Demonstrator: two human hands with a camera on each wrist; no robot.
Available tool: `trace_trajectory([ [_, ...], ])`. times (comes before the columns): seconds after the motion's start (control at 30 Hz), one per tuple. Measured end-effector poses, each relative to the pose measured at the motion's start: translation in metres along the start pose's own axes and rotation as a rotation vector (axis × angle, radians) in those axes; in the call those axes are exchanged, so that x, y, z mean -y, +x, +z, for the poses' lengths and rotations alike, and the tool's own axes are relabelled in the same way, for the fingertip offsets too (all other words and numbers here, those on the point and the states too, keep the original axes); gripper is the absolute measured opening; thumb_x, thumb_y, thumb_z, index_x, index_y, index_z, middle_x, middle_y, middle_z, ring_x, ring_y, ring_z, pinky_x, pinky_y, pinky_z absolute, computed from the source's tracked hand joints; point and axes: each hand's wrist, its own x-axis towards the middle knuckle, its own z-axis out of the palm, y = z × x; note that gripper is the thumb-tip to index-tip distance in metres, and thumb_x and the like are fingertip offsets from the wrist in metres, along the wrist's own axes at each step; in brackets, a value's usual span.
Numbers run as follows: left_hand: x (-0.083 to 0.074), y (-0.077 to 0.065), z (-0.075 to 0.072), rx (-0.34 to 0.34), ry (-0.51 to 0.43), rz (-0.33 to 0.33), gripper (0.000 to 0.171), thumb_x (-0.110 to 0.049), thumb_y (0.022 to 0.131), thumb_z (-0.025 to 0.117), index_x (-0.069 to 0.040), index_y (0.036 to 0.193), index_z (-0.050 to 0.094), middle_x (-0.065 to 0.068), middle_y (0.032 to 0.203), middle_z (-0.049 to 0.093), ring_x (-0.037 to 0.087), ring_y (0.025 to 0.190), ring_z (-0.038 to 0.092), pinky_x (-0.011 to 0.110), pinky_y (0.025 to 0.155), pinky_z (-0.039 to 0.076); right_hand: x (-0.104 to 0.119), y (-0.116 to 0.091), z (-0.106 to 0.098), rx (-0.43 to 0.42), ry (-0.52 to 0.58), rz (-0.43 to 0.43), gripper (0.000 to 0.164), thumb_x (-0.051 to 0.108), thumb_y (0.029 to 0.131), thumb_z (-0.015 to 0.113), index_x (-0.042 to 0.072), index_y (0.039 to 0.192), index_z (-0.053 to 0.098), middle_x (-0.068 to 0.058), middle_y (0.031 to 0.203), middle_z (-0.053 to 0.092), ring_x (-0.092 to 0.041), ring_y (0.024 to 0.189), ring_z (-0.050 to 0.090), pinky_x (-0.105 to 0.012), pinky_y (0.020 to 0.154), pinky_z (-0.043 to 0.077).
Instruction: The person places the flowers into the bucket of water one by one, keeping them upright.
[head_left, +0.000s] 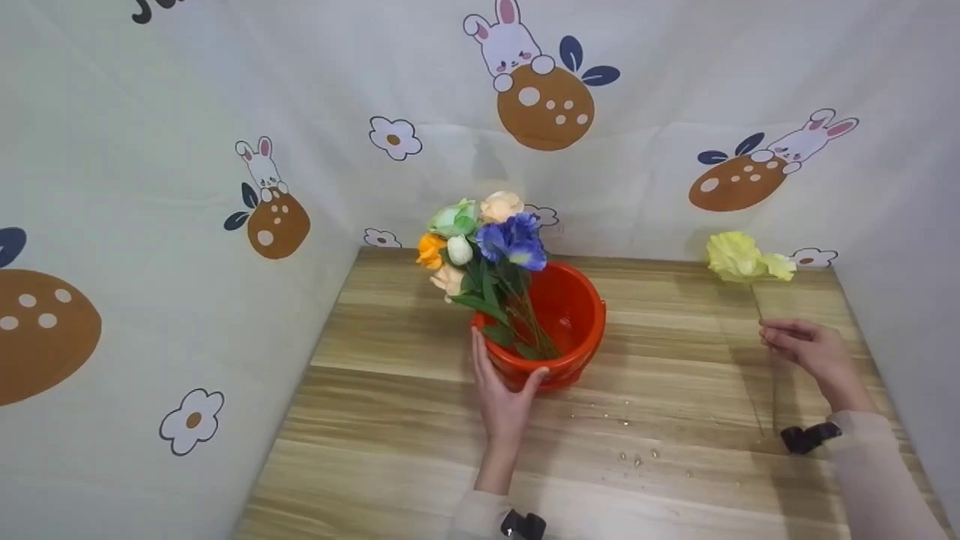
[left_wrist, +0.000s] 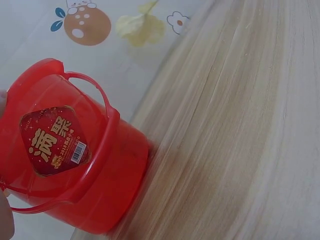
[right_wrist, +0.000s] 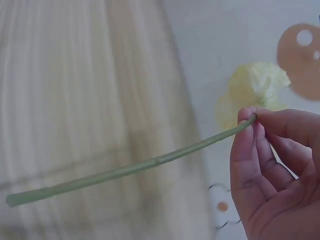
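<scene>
My left hand (head_left: 504,401) is spread against the near side of a red plastic bucket (head_left: 577,300), fingers along its left side and thumb at the front rim. Artificial flowers (head_left: 487,240) in blue, green, orange, white and peach lean out over the bucket's left rim. A dark red label (left_wrist: 55,140) and a thin handle (left_wrist: 102,155) show on its side in the left wrist view. At the right, my right hand (head_left: 814,352) pinches the green stem (right_wrist: 120,171) of a yellow artificial flower (head_left: 739,259) between thumb and fingertips. Its bloom is up, and the stem's lower end hangs free below the hand.
Water drops (head_left: 637,459) are scattered on the wood-grain table (head_left: 375,435) in front of the bucket. A pale cloth (head_left: 637,180) printed with rabbits and flowers walls off the back and sides. Black wrist cameras (head_left: 810,437) sit on both sleeves.
</scene>
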Motion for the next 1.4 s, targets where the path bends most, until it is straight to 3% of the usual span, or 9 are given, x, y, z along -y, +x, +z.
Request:
trace_trajectory([
  [0.27,-0.001,0.000,0.000,-0.001,-0.007,-0.014,0.116,-0.045,0.072,0.087,-0.014,0.160,0.018,0.000,0.168,0.020,0.024,0.153,0.023,0.048,0.123,0.029,0.033,0.004,0.046,0.066,-0.108,-0.121,0.020,-0.001,0.096,0.061,0.010,0.107,0.074,0.007,0.093,0.077,-0.003,0.085,0.072,-0.016,0.075,0.059],
  [0.43,-0.002,0.000,0.000,0.003,-0.010,-0.019,0.117,-0.045,0.072,0.087,-0.014,0.160,0.017,0.000,0.168,0.019,0.024,0.154,0.023,0.048,0.123,0.029,0.056,0.006,0.086,0.123,-0.131,-0.227,0.019,-0.004,0.094,0.061,-0.001,0.111,0.071,0.004,0.093,0.077,-0.005,0.084,0.073,-0.018,0.074,0.060],
  [0.57,-0.002,0.001,0.000,0.006,-0.015,-0.021,0.117,-0.048,0.072,0.086,-0.015,0.160,0.017,0.000,0.168,0.019,0.024,0.154,0.022,0.048,0.123,0.028,0.078,0.010,0.122,0.166,-0.110,-0.278,0.020,-0.006,0.093,0.063,-0.006,0.111,0.070,0.002,0.093,0.078,-0.008,0.084,0.074,-0.021,0.074,0.061],
  [0.7,-0.001,0.001,0.000,0.003,-0.008,-0.008,0.116,-0.047,0.073,0.086,-0.013,0.160,0.018,0.001,0.168,0.020,0.025,0.154,0.023,0.050,0.123,0.029,0.101,0.017,0.161,0.182,-0.144,-0.307,0.019,-0.004,0.091,0.066,0.003,0.108,0.073,0.003,0.093,0.078,-0.008,0.083,0.074,-0.022,0.074,0.061],
  [0.97,0.001,0.001,0.000,-0.008,0.027,0.032,0.116,-0.042,0.072,0.087,-0.009,0.159,0.019,0.005,0.167,0.021,0.027,0.153,0.024,0.051,0.122,0.029,0.137,0.036,0.251,0.214,-0.166,-0.395,0.030,-0.002,0.091,0.068,-0.015,0.118,0.063,0.009,0.091,0.076,-0.008,0.082,0.072,-0.023,0.078,0.061],
  [1.07,0.001,0.001,-0.001,0.003,0.021,0.030,0.115,-0.044,0.074,0.086,-0.009,0.160,0.018,0.006,0.167,0.020,0.027,0.153,0.023,0.052,0.122,0.029,0.136,0.043,0.283,0.220,-0.171,-0.445,0.028,-0.001,0.091,0.068,-0.013,0.116,0.064,0.007,0.093,0.075,-0.011,0.082,0.072,-0.024,0.078,0.061],
  [1.2,-0.001,0.001,-0.001,0.007,0.021,0.019,0.115,-0.047,0.075,0.084,-0.012,0.160,0.016,0.004,0.168,0.019,0.026,0.153,0.023,0.051,0.122,0.029,0.115,0.052,0.315,0.235,-0.162,-0.469,0.025,-0.003,0.090,0.068,-0.012,0.113,0.067,-0.015,0.097,0.074,-0.011,0.078,0.070,-0.023,0.074,0.061],
  [1.3,-0.001,0.001,-0.001,-0.001,0.028,0.031,0.115,-0.046,0.074,0.085,-0.011,0.160,0.017,0.004,0.168,0.019,0.027,0.153,0.024,0.051,0.122,0.028,0.091,0.060,0.327,0.233,-0.158,-0.416,0.024,-0.004,0.090,0.067,-0.013,0.113,0.068,-0.031,0.102,0.070,-0.007,0.076,0.069,-0.022,0.074,0.061],
  [1.4,0.001,0.001,-0.001,-0.009,0.037,0.039,0.115,-0.045,0.074,0.085,-0.010,0.160,0.018,0.004,0.168,0.020,0.027,0.153,0.024,0.051,0.123,0.027,0.067,0.067,0.331,0.218,-0.208,-0.329,0.023,-0.003,0.091,0.068,-0.012,0.112,0.069,-0.031,0.104,0.071,-0.004,0.077,0.069,-0.020,0.074,0.061],
])
